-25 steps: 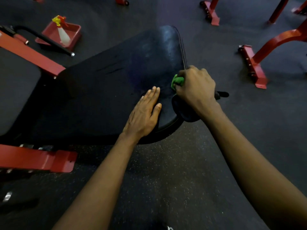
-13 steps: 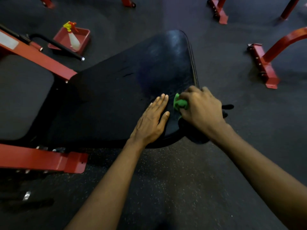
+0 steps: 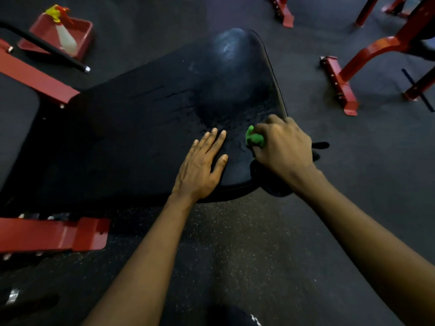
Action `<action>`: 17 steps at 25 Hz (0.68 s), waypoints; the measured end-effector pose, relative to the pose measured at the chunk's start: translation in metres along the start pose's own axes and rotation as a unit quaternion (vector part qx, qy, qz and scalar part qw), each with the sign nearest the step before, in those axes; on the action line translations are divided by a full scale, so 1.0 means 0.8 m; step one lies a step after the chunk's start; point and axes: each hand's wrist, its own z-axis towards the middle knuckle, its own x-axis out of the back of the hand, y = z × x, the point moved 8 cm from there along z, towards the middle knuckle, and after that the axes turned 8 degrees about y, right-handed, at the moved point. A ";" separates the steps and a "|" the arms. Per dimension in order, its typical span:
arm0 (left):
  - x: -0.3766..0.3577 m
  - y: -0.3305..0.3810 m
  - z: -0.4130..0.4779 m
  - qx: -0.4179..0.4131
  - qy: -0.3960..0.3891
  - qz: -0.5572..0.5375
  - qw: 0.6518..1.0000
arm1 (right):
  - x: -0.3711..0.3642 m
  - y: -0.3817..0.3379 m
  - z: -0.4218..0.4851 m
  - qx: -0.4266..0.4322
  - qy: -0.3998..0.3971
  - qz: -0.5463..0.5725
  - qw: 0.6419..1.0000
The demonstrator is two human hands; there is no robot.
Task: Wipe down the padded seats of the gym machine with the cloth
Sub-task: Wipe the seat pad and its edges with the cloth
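A large black padded seat (image 3: 153,128) fills the middle of the view, with wet streaks near its right end. My right hand (image 3: 283,147) is shut on a green cloth (image 3: 253,139) and presses it onto the seat's near right corner. Only a small bunch of the cloth shows past my fingers. My left hand (image 3: 202,168) lies flat on the seat just left of the cloth, fingers spread and holding nothing.
A second black pad (image 3: 14,128) sits at the far left between red frame bars (image 3: 35,78). A spray bottle (image 3: 62,31) stands in a red tray (image 3: 80,31) at the upper left. Red machine legs (image 3: 339,85) stand on the dark floor at the right.
My right hand has slid the cloth along the seat's right edge toward me. My left hand has stayed flat on the pad. The view has shifted slightly.
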 end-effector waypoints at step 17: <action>0.002 -0.007 -0.004 0.041 0.012 0.004 0.999 | -0.031 -0.020 0.038 -0.001 -0.021 0.003 1.000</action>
